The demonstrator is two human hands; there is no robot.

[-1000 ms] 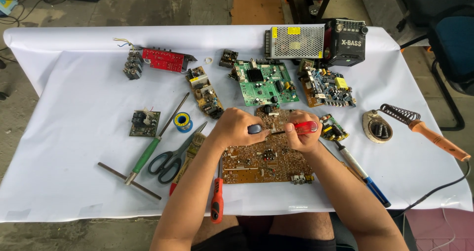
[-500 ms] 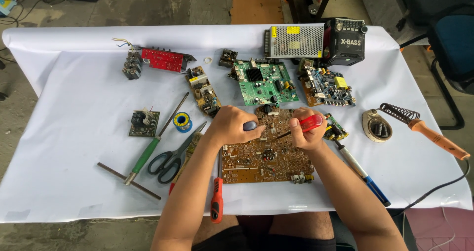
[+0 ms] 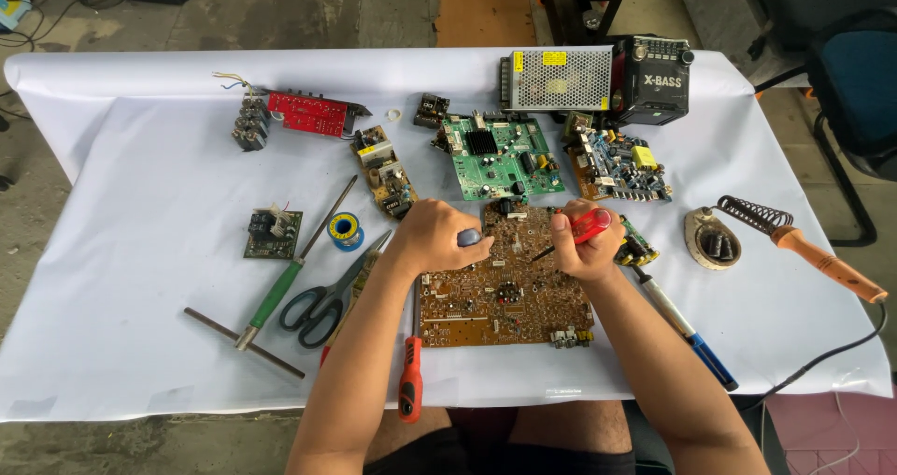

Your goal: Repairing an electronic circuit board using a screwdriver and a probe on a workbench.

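A: Okay, hands?
B: Left hand (image 3: 437, 237) pinches a small dark part at the brown circuit board (image 3: 505, 283), mid-table. Right hand (image 3: 584, 246) grips the red screwdriver (image 3: 577, 230), tip on board.
A: Progress?
B: Board looks full; mid-work.

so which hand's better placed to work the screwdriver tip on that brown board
Right. The right hand already grips the red-handled screwdriver, its tip angled down at the brown circuit board. The left hand rests on the board's upper left edge, seemingly steadying it, its fingers around a small dark part.
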